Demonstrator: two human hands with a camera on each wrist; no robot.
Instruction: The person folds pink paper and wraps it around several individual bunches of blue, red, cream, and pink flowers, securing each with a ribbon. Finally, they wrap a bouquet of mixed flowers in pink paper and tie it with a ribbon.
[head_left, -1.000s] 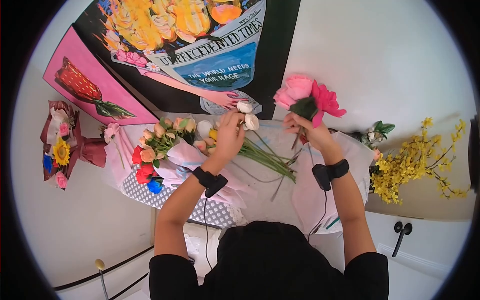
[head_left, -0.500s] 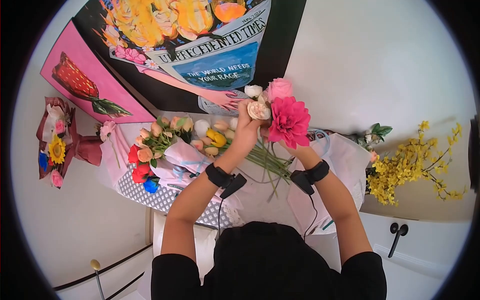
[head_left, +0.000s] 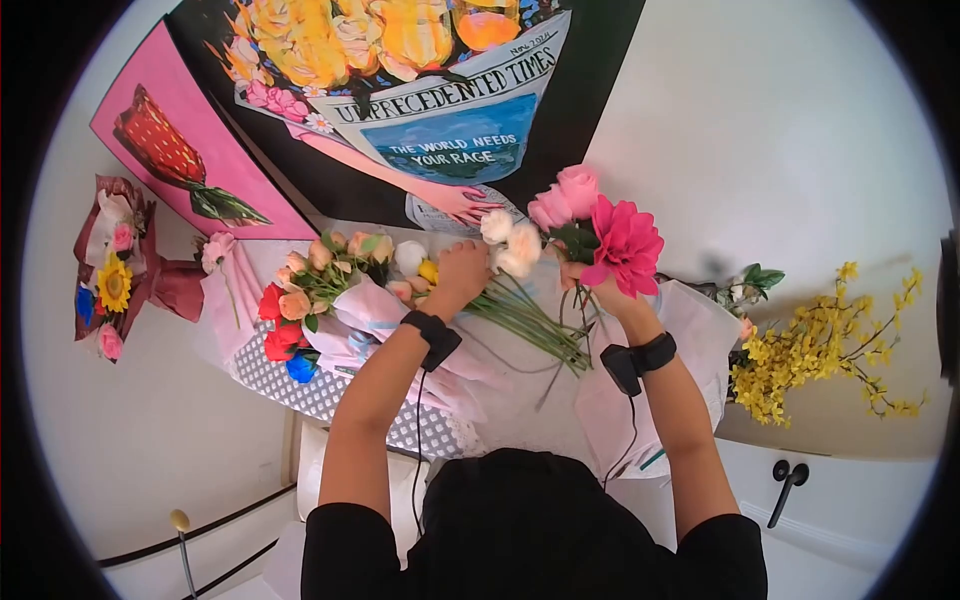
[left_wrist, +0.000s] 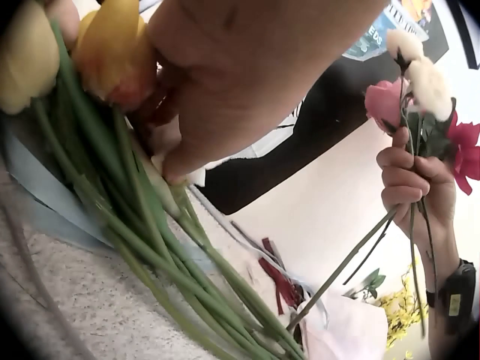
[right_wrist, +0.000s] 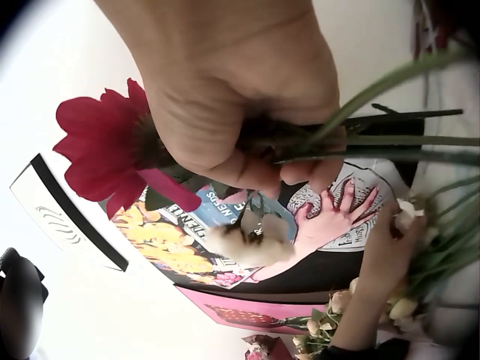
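Observation:
My right hand [left_wrist: 417, 182] grips the stems of a small bunch: a magenta dahlia-like flower [head_left: 624, 248], pink roses [head_left: 575, 190] and white roses [head_left: 522, 248]. Loose stems stick out below its fist. Over on the table, my left hand [head_left: 463, 272] reaches in among a pile of tulips, its thumb and fingers curled at a white flower [right_wrist: 409, 214] that they mostly cover. A yellow tulip [left_wrist: 116, 56] and a cream tulip [left_wrist: 28, 56] lie right beside those fingers. Their green stems [head_left: 535, 325] spread toward the table's front.
Peach roses [head_left: 320, 255], red roses [head_left: 280, 345] and a blue flower [head_left: 300, 369] lie left on the table. Pale pink wrapping paper [head_left: 650, 385] is at the right, near yellow blossom branches [head_left: 800, 350]. Paintings [head_left: 450, 140] lean at the back.
The white roses were by my left hand, then met the pink bunch between both hands; now my right hand holds them all. The left hand has moved back left to the tulips.

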